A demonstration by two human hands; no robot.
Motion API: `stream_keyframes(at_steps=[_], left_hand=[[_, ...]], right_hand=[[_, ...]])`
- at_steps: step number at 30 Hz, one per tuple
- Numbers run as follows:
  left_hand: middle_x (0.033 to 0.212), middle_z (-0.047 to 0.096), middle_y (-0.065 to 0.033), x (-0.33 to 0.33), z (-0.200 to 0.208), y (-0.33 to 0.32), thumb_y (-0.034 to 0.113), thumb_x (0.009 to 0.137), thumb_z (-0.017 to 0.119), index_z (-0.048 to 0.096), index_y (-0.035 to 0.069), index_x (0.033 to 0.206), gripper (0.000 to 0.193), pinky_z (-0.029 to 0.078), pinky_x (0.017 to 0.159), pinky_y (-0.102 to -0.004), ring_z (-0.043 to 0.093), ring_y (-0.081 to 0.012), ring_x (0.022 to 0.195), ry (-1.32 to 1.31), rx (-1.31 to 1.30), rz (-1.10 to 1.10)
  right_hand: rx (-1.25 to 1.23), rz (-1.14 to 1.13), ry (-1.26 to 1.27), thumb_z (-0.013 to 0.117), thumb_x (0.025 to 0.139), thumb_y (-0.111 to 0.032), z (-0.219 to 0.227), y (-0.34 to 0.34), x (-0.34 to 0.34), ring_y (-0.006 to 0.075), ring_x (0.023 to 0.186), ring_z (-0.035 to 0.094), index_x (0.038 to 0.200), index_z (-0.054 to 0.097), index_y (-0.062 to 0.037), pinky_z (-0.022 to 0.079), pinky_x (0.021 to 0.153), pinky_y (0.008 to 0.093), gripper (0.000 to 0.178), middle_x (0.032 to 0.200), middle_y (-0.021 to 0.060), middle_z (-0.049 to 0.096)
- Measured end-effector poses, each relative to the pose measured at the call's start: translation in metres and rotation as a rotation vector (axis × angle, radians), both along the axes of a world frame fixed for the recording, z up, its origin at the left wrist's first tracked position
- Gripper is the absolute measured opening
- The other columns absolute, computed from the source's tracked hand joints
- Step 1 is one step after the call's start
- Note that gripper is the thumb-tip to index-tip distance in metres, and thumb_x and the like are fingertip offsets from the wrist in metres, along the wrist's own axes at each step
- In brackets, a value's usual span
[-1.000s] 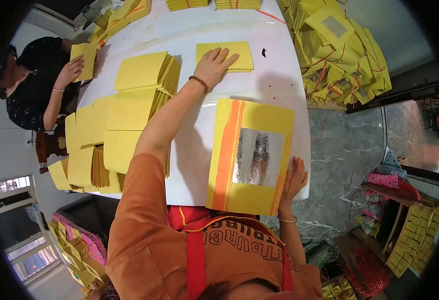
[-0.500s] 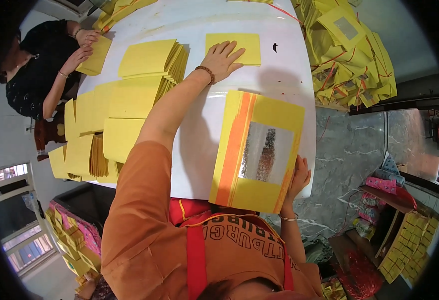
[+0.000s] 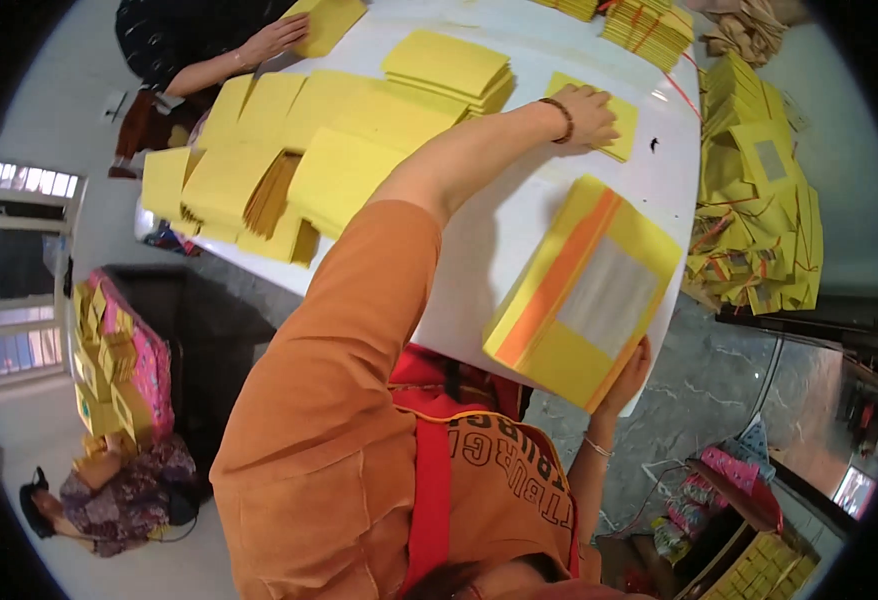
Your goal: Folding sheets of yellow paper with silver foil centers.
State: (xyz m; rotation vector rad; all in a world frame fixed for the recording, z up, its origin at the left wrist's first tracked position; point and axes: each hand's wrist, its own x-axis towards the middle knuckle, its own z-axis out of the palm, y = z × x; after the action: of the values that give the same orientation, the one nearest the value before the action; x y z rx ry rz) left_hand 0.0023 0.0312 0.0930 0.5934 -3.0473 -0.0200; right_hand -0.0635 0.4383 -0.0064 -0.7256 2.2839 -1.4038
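table (image 3: 519,230): white, rounded edge, covered mostly with yellow paper goods.
paper stacks (image 3: 289,170): many yellow sheets fanned in overlapping piles across the table's left part, with a neater pile (image 3: 449,68) behind them.
floor bundles (image 3: 759,210): tied yellow bundles heaped beside the table on the right.
big stack (image 3: 584,290): thick yellow pack with an orange stripe and a silvery square on top, at the table's near edge.
small sheet (image 3: 614,125): yellow, lying flat on the table beyond the big stack.
left hand (image 3: 584,112): open, palm down, pressing on the small sheet.
right hand (image 3: 627,372): fingers curled around the big stack's near corner, steadying it.
other person's hand (image 3: 274,40): at the far left, resting on a yellow sheet.
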Motion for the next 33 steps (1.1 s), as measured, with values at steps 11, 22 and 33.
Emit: stream_keyframes(at_steps=[11, 22, 33], left_hand=[[0.11, 0.06, -0.0151, 0.115, 0.091, 0.161, 0.023, 0.087, 0.057, 0.057, 0.004, 0.115, 0.034, 0.044, 0.087, -0.0362, 0.056, -0.0306, 0.101, 0.515, 0.386, -0.181], [0.129, 0.046, -0.0145, 0.176, 0.075, 0.254, 0.026, 0.069, 0.073, 0.049, 0.003, 0.126, 0.066, 0.038, 0.092, -0.041, 0.045, -0.0315, 0.112, 0.141, 0.211, -0.314], [0.098, 0.061, -0.0084, 0.177, 0.071, 0.243, 0.016, 0.075, 0.068, 0.062, 0.003, 0.104, 0.033, 0.048, 0.074, -0.0344, 0.057, -0.0254, 0.086, 0.34, 0.232, -0.379]], right_hand=[[-0.277, 0.49, 0.103, 0.054, 0.087, -0.009, 0.117, -0.024, 0.016, 0.0285, 0.124, 0.043, 0.107, 0.062, -0.0048, 0.033, 0.102, 0.0384, 0.022, 0.113, 0.0076, 0.062], [-0.355, 0.468, 0.207, 0.062, 0.083, -0.007, 0.107, -0.02, 0.021, 0.0267, 0.119, 0.048, 0.087, 0.064, -0.0034, 0.038, 0.097, 0.0359, 0.006, 0.109, 0.0081, 0.061], [-0.434, 0.429, -0.117, 0.052, 0.092, -0.013, 0.095, -0.019, 0.019, 0.0196, 0.114, 0.049, 0.086, 0.064, 0.0003, 0.039, 0.094, 0.0309, 0.019, 0.11, 0.0074, 0.059]])
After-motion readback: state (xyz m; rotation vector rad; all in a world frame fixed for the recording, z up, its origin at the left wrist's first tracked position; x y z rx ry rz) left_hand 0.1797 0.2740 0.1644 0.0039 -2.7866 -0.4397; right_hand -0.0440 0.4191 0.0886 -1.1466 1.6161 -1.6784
